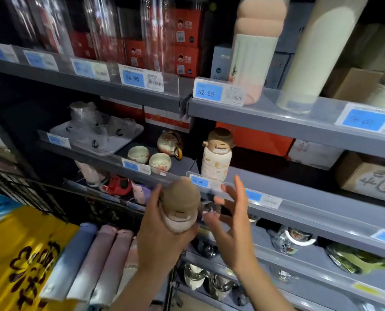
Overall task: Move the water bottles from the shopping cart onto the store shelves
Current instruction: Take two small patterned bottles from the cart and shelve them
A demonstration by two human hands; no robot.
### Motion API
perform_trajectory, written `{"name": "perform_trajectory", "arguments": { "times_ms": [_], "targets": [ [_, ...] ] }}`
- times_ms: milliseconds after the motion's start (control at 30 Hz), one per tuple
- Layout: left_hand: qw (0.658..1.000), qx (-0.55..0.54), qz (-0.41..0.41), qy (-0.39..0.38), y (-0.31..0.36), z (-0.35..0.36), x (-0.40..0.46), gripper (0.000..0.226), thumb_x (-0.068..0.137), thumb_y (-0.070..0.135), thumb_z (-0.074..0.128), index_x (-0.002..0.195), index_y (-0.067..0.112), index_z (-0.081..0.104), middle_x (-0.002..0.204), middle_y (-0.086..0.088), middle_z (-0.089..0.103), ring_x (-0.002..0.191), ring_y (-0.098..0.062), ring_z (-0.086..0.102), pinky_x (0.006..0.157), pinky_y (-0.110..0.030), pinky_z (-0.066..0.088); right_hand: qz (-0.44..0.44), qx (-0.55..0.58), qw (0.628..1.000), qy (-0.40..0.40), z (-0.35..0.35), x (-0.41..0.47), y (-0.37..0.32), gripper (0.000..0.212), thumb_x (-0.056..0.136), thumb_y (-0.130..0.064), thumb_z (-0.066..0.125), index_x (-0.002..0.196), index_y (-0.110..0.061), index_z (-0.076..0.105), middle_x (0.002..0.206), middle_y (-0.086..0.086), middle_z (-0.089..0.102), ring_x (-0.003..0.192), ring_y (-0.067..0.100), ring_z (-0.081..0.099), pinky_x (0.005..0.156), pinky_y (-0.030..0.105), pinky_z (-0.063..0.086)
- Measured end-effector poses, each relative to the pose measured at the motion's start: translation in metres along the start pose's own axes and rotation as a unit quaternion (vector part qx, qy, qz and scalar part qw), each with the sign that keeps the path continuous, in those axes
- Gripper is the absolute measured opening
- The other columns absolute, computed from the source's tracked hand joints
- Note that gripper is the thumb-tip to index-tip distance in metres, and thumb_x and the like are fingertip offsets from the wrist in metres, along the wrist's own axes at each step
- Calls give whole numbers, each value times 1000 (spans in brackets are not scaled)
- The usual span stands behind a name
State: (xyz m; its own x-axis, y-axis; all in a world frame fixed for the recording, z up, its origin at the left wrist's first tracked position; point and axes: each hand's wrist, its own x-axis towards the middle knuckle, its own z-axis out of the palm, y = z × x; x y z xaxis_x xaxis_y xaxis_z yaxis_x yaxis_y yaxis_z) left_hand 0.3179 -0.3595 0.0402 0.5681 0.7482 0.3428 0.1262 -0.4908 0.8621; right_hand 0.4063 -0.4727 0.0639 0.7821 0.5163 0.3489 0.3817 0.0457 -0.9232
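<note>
Left hand grips a brown-capped bottle before the grey shelf; right hand, fingers spread, is beside it, apparently not touching. A matching bottle stands on the shelf.

**Both hands raised, left one gripping**

The left hand is lifted, its fingers and thumb curled round a water bottle. The right hand hovers just beside it, palm turned inward, fingers spread and straight, holding nothing.

Dim store aisle; grey metal shelving in tiers; blue price tags along edges
</note>
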Motion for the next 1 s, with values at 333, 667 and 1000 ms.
{"name": "perform_trajectory", "arguments": {
  "times_ms": [333, 667, 1000],
  "targets": [
    [929, 28, 368, -27, 69, 110, 8, 58, 91, 40, 49, 142, 18, 34, 149, 2, 40, 125, -17, 51, 98, -36, 44, -43, 26, 974, 220, -81, -17, -5, 83, 56, -28, 86, 123, -40, 39, 113, -40, 48, 109, -7, 53, 82, 12, 48],
    [945, 137, 286, -77, 11, 140, 38, 77, 77, 52, 61, 144, 22, 37, 149, -8, 42, 134, -27, 44, 103, -51, 42, -137, -73, 957, 243, -149, 14, 8, 79, 64, -2, 83, 122, -30, 37, 118, -41, 40, 111, -15, 44, 86, 2, 39],
    [887, 347, 266, -149, -34, 137, 41, 100, 66, 54, 77, 147, 20, 30, 150, -8, 41, 137, -31, 39, 103, -55, 40, -26, -187, 972, 138, -159, 96, 27, 55, 68, -30, 86, 110, -21, 51, 108, -2, 59, 100, 14, 56, 87, 25, 46]
  ]
}}
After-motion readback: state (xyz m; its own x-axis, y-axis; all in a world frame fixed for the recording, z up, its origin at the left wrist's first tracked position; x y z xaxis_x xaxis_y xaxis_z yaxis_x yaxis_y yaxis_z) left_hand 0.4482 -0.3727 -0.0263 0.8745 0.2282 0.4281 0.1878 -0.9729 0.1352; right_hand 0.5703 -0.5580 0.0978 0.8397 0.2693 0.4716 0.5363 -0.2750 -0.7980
